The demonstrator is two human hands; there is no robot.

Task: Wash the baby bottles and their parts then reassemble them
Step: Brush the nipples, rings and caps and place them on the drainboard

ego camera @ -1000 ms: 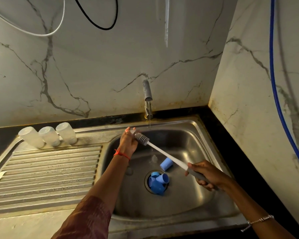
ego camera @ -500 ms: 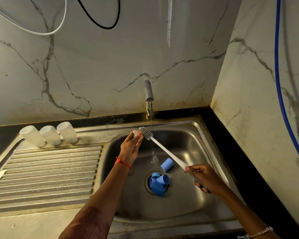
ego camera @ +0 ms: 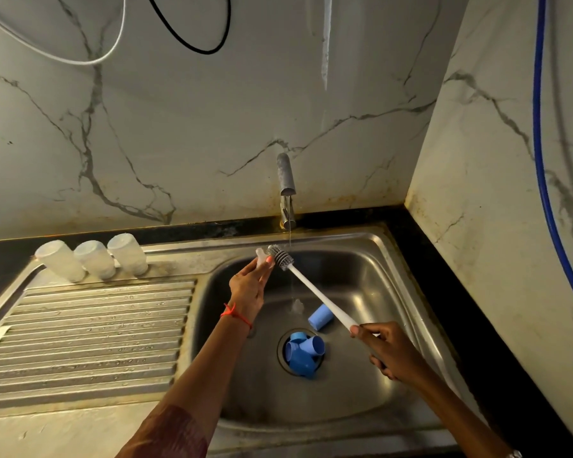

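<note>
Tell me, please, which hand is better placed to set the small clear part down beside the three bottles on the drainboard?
Probably the left: the left hand holds the small clear part on the drainboard side, nearer the bottles; the right hand grips the brush.

Single view, head-worn wide-angle cam. It looks forward and down from above the counter's near edge, facing the marble back wall (ego camera: 196, 143). Sink (ego camera: 344, 233) sits centre-low, tap (ego camera: 286, 175) near frame middle, drainboard (ego camera: 90, 325) low left, and the side wall (ego camera: 493, 193) fills the right. Both forearms enter from the bottom edge. Left hand (ego camera: 248, 285) and right hand (ego camera: 389, 352) are at arm's reach over the basin, near mid-frame. Close-range framing: the basin floor is seen steeply from above, the back wall more head-on. The wide lens bends straight edges near the frame borders.
</note>
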